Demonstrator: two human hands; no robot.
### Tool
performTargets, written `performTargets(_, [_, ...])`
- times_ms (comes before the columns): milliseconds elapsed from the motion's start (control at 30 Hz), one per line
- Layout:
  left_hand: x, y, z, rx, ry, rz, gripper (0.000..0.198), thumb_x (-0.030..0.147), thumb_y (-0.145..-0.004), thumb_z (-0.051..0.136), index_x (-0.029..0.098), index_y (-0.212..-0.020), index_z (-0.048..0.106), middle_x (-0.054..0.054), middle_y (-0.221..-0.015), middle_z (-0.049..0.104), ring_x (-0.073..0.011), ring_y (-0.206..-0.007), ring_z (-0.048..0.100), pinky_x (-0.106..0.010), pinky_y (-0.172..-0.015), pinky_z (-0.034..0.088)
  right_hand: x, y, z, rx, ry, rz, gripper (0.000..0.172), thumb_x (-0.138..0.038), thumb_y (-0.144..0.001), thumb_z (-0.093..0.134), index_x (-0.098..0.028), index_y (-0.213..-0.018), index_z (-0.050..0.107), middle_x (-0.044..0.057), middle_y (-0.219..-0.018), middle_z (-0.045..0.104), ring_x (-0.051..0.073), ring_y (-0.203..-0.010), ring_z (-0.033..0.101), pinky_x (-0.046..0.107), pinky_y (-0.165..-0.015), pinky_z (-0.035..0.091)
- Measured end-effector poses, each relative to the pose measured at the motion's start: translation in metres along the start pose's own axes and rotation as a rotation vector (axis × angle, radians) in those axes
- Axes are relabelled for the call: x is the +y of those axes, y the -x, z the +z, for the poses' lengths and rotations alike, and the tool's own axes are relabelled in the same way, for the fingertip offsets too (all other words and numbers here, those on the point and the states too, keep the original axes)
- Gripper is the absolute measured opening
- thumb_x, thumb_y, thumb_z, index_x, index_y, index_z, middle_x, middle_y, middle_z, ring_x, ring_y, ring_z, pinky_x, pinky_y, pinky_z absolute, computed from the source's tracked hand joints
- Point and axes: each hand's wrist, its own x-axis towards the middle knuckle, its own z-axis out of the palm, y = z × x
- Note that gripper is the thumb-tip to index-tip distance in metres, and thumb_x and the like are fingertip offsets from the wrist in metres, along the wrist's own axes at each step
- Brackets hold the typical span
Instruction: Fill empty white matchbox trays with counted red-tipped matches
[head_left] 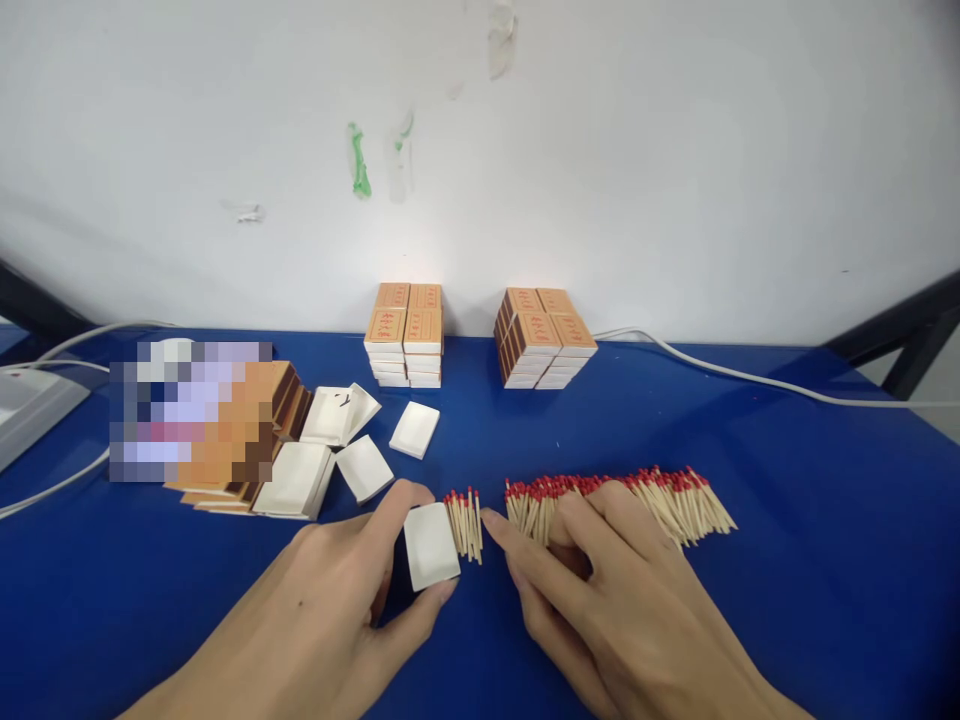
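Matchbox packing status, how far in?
Looks done: two stacks of closed matchboxes by the wall. In hand: the left hand grips a white inner tray beside a small bunch of matches; the right hand lies on the long match pile, forefinger near the bunch. Left: loose empty trays, a heap of outer sleeves, and most of that pile.

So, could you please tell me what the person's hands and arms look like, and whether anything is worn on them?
Both are bare. The left hand and right hand have no gloves, rings or bands. The wrists carry no watch or bracelet, and no sleeve shows on either forearm up to the picture's lower edge. Fingers are slender, and the nails that show are short and unpainted.
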Motion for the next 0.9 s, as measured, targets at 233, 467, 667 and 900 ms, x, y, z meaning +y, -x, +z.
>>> performTargets(233, [0.0015,-0.0015,0.0005,-0.016,0.010,-0.009,0.022,0.050,-0.109,0.062,0.032,-0.121,0.067,0.010,-0.060,0.050,-0.0128,-0.047,0.053,-0.021,-0.049,0.039,0.0023,0.0021,0.0025,0.101,0.049,0.040,0.021,-0.012,-0.105,0.063,-0.012,-0.115,0.082,0.005,-0.082,0.053,0.023,-0.079,0.041,0.039,-0.068,0.040])
performTargets(467, [-0.0011,-0.0002,0.0009,0.005,0.013,0.010,0.023,0.051,-0.109,0.063,0.033,-0.123,0.065,0.011,-0.061,0.049,-0.0124,-0.048,0.052,-0.020,-0.049,0.040,0.0024,0.0024,0.0034,0.100,0.076,0.050,0.019,-0.010,-0.104,0.062,-0.015,-0.111,0.079,0.004,-0.082,0.052,0.023,-0.078,0.043,0.040,-0.068,0.040])
performTargets(667, [0.0012,-0.0013,-0.0015,0.009,0.008,0.015,0.020,0.049,-0.108,0.063,0.033,-0.119,0.065,0.011,-0.060,0.049,-0.0128,-0.046,0.050,-0.021,-0.048,0.038,0.0035,0.0034,0.0029,0.074,0.089,0.048,0.016,-0.010,-0.105,0.061,-0.016,-0.102,0.076,0.004,-0.082,0.053,0.023,-0.080,0.043,0.042,-0.070,0.041])
performTargets(900, [0.0025,-0.0007,0.0000,-0.017,0.008,-0.017,0.023,0.050,-0.108,0.061,0.032,-0.121,0.066,0.010,-0.061,0.051,-0.0129,-0.048,0.054,-0.021,-0.049,0.039,0.0027,0.0007,0.0031,0.044,0.043,0.017,0.020,-0.011,-0.107,0.060,-0.013,-0.110,0.080,0.004,-0.082,0.054,0.022,-0.078,0.042,0.040,-0.069,0.040])
